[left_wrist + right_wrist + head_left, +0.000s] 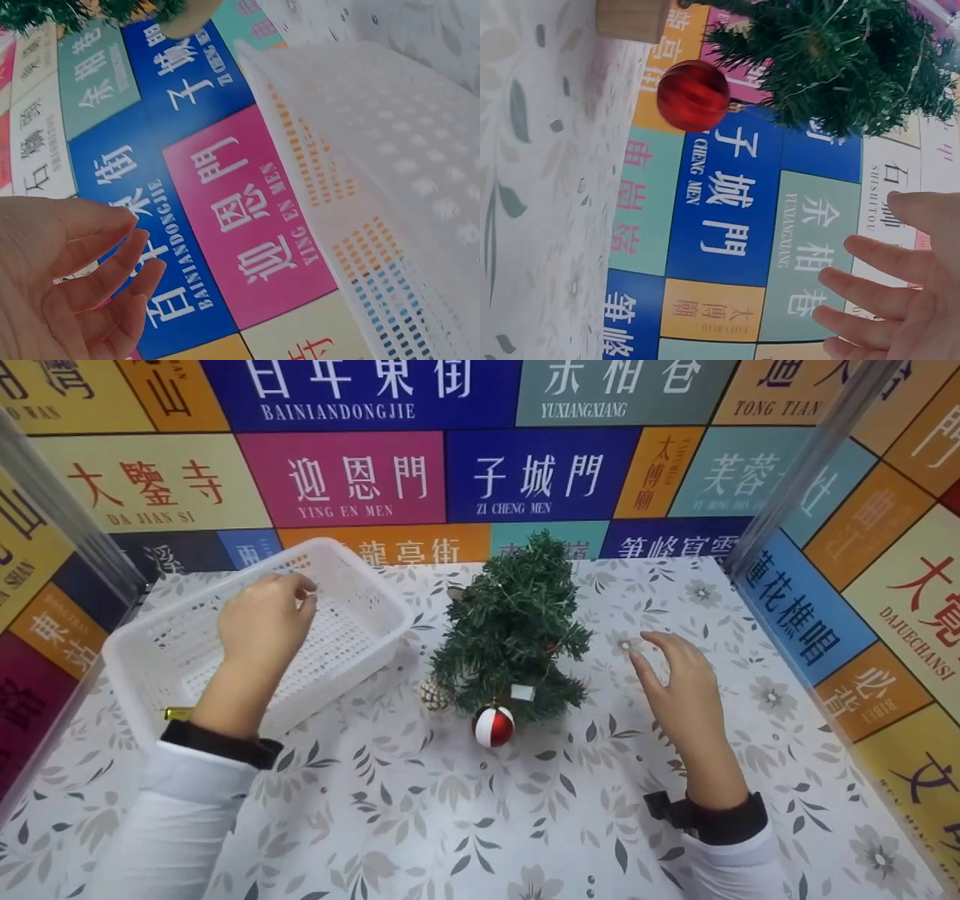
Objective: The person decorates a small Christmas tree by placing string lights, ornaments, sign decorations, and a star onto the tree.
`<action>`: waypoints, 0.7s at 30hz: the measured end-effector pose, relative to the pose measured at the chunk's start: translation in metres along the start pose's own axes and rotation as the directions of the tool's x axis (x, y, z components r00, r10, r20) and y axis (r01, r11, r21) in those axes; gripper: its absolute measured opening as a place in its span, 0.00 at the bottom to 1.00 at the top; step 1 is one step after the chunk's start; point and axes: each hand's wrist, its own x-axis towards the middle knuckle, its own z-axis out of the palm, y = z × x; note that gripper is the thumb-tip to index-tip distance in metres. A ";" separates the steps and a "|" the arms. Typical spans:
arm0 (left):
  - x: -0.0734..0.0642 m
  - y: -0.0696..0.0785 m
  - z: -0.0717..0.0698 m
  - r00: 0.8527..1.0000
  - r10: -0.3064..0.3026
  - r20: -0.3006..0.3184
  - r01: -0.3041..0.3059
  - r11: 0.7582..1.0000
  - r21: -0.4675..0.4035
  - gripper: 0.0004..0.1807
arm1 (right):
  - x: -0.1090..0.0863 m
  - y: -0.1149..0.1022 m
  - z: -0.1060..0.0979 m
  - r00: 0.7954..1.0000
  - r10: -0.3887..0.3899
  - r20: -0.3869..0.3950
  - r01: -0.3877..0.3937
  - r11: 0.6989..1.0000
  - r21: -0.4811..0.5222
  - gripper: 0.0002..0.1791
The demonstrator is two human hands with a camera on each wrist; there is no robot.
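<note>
A small green artificial Christmas tree (517, 622) stands at the middle of the table. Low on its front hangs a red-and-white ball ornament (493, 726), beside a small white tag (523, 692). A pinecone (434, 694) sits at the lower left. The right wrist view shows a red ball ornament (694, 95) and the tree's wooden base (630, 19). My left hand (262, 619) is over the white basket (371, 656), its fingers loosely bent around nothing visible. To the right of the tree, my right hand (686, 690) is raised with spread fingers, apart from the branches.
Inside the basket's near left part, a shiny gold item (178, 712) shows partly behind the left wrist. Panels with large lettering (540, 472) wall the back and sides. A leaf-patterned cloth (450, 825) covers the table. Clear upright posts (810, 465) stand at the corners.
</note>
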 end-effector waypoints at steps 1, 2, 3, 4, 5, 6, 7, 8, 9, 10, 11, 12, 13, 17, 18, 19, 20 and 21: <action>0.006 -0.006 -0.001 0.997 -0.028 0.069 0.027 1.000 0.015 0.13 | 0.001 0.002 0.001 1.000 0.001 0.017 -0.001 1.000 -0.007 0.24; 0.013 -0.012 -0.001 0.990 -0.053 0.131 0.049 0.998 0.033 0.14 | 0.002 0.004 0.001 0.999 0.003 0.037 -0.002 1.000 -0.015 0.25; 0.018 -0.018 0.000 0.979 -0.072 0.190 0.064 0.997 0.048 0.15 | 0.002 0.005 0.002 0.998 0.005 0.059 -0.004 1.000 -0.025 0.26; 0.024 -0.025 0.001 0.965 -0.089 0.247 0.077 0.995 0.060 0.16 | 0.002 0.006 0.003 0.997 0.010 0.082 -0.007 0.999 -0.035 0.26; 0.029 -0.031 0.002 0.952 -0.099 0.289 0.081 0.994 0.076 0.17 | 0.002 0.006 0.004 0.995 0.018 0.103 -0.013 0.999 -0.041 0.27; 0.034 -0.037 0.004 0.939 -0.105 0.329 0.079 0.993 0.092 0.18 | 0.002 0.006 0.004 0.992 0.023 0.121 -0.017 0.999 -0.049 0.28; 0.038 -0.043 0.006 0.929 -0.105 0.355 0.071 0.992 0.107 0.18 | 0.003 0.006 0.005 0.990 0.028 0.136 -0.021 0.998 -0.057 0.28; 0.042 -0.048 0.008 0.921 -0.099 0.377 0.056 0.991 0.123 0.18 | 0.003 0.006 0.006 0.989 0.033 0.147 -0.024 0.998 -0.061 0.28; 0.046 -0.054 0.009 0.911 -0.088 0.403 0.031 0.989 0.145 0.18 | 0.003 0.006 0.007 0.988 0.034 0.151 -0.024 0.998 -0.066 0.28; 0.050 -0.060 0.009 0.902 -0.077 0.426 0.008 0.987 0.163 0.18 | 0.003 0.006 0.007 0.987 0.033 0.155 -0.023 0.997 -0.067 0.28; 0.055 -0.066 0.010 0.893 -0.066 0.446 -0.017 0.983 0.181 0.18 | 0.003 0.006 0.008 0.987 0.032 0.156 -0.022 0.998 -0.067 0.28; 0.059 -0.072 0.011 0.882 -0.057 0.468 -0.041 0.980 0.196 0.17 | 0.003 0.006 0.009 0.988 0.026 0.153 -0.017 0.998 -0.064 0.28; 0.062 -0.078 0.012 0.874 -0.047 0.483 -0.064 0.975 0.212 0.17 | 0.003 0.006 0.009 0.988 0.022 0.151 -0.012 0.998 -0.062 0.28; 0.071 -0.100 0.021 0.831 -0.056 0.554 -0.099 0.964 0.246 0.18 | 0.002 0.005 0.011 0.990 0.004 0.141 0.004 0.999 -0.051 0.28; 0.072 -0.104 0.025 0.820 -0.059 0.569 -0.103 0.963 0.249 0.18 | 0.002 0.005 0.011 0.990 0.000 0.139 0.007 0.999 -0.052 0.28; 0.072 -0.108 0.029 0.808 -0.063 0.585 -0.105 0.963 0.248 0.19 | 0.002 0.004 0.011 0.990 -0.001 0.141 0.009 0.999 -0.054 0.28; 0.072 -0.111 0.033 0.794 -0.069 0.604 -0.104 0.964 0.246 0.19 | 0.002 0.004 0.011 0.990 -0.002 0.144 0.010 0.998 -0.055 0.28; 0.072 -0.114 0.037 0.777 -0.080 0.624 -0.099 0.964 0.247 0.20 | 0.002 0.004 0.012 0.989 -0.003 0.149 0.012 0.998 -0.058 0.28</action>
